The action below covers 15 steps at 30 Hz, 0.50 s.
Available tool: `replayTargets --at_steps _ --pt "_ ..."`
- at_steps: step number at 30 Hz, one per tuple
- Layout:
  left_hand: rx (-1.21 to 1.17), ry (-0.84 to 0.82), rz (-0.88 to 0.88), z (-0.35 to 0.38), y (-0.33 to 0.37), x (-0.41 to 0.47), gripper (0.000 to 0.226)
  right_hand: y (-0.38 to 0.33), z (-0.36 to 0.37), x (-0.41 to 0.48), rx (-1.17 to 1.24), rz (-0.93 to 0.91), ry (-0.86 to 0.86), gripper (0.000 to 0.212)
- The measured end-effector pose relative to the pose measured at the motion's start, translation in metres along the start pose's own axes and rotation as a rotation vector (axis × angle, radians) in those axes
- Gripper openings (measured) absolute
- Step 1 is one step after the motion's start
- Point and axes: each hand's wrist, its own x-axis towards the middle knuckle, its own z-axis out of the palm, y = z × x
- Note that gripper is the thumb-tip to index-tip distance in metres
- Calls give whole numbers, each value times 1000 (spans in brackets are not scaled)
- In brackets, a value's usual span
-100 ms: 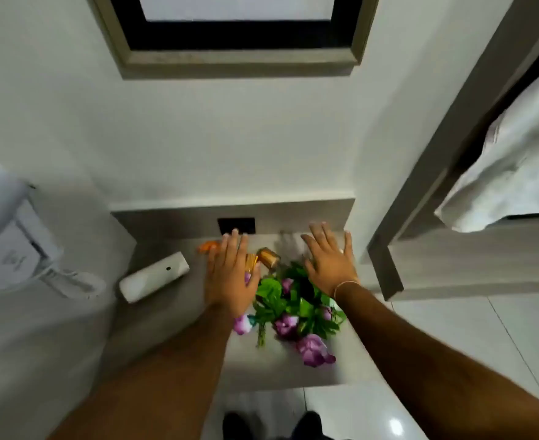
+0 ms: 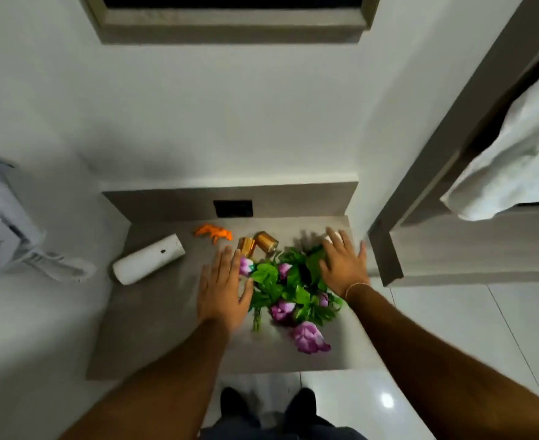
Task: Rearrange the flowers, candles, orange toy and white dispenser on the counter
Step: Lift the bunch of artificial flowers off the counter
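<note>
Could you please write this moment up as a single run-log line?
left hand: open, beside flowers | right hand: open, over flowers | candles: tipped | orange toy, white dispenser: untouched

Grey matt stone-look counter point(image 2: 153, 328); white cylindrical plastic dispenser point(image 2: 149, 263); bright orange plastic toy animal point(image 2: 213, 232); two metallic gold-amber candle holders point(image 2: 258, 243); artificial flower bunch point(image 2: 290, 290), purple-pink blooms, vivid green leaves; black wall socket plate point(image 2: 233, 208)

White wall point(image 2: 230, 122); grey framed opening point(image 2: 230, 27) top centre; grey counter point(image 2: 153, 328) with dark outlet plate point(image 2: 233, 208); glossy white tiled floor point(image 2: 452, 328) lower right; white cloth point(image 2: 515, 166) upper right.
</note>
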Motion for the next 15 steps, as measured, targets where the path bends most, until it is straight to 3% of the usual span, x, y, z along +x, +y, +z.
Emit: replayTargets --at_steps 5,11,15 --pt "-54 -121 -143 54 -11 -37 80 50 33 23 180 188 -40 57" --pt "-35 -205 -183 84 -19 -30 77 52 55 61 295 219 -83 63" --pt "-48 -244 -180 98 -34 -15 75 49 74 69 404 261 -26 54"
